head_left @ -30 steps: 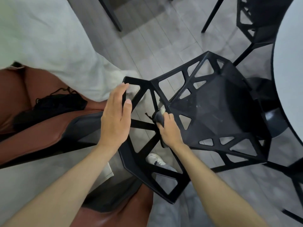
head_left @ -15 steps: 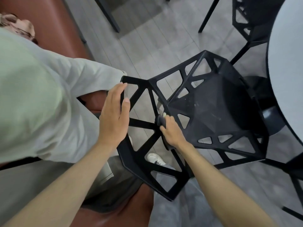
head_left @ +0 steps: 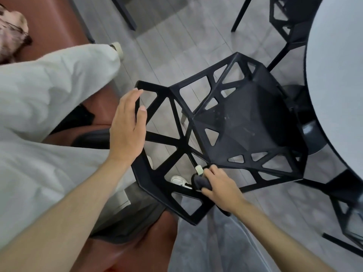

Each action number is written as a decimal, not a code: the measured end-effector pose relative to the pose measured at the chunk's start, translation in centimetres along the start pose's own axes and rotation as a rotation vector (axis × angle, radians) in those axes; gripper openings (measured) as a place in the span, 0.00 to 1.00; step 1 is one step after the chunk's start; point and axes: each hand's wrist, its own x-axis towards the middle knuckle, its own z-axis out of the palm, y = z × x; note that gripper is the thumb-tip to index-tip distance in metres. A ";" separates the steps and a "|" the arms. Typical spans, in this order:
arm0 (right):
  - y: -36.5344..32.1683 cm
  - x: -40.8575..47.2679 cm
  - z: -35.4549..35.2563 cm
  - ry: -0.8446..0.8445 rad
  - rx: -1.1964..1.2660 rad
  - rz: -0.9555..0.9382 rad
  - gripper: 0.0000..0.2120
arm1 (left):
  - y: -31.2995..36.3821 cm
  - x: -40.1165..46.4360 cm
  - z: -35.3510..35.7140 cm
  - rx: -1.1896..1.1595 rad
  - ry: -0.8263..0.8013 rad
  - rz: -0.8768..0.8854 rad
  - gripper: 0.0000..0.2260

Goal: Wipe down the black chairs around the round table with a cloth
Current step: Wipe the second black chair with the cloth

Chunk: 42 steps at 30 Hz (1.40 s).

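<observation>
On chair [head_left: 245,122] back — left hand [head_left: 126,130] flat | right hand [head_left: 222,190] grips cloth [head_left: 200,181]

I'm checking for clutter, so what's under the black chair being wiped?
Through the gaps in the black chair, grey floor and a white shoe show. Whatever lies beneath the solid seat panel is covered.

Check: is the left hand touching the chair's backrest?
Touching. The head view shows the left hand laid flat against the black chair backrest's edge, fingers straight.
</observation>
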 end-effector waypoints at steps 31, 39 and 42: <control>-1.8 -1.7 0.4 0.103 -0.050 0.258 0.11 | 0.1 -0.1 -0.1 -0.007 -0.009 0.030 0.20; -0.6 -0.8 -0.3 0.052 -0.088 0.367 0.07 | 0.2 -0.1 -0.2 0.013 -0.007 0.034 0.19; 0.6 3.2 -0.7 -0.036 -0.155 0.394 0.09 | 0.0 -0.1 -0.1 0.021 -0.004 0.045 0.19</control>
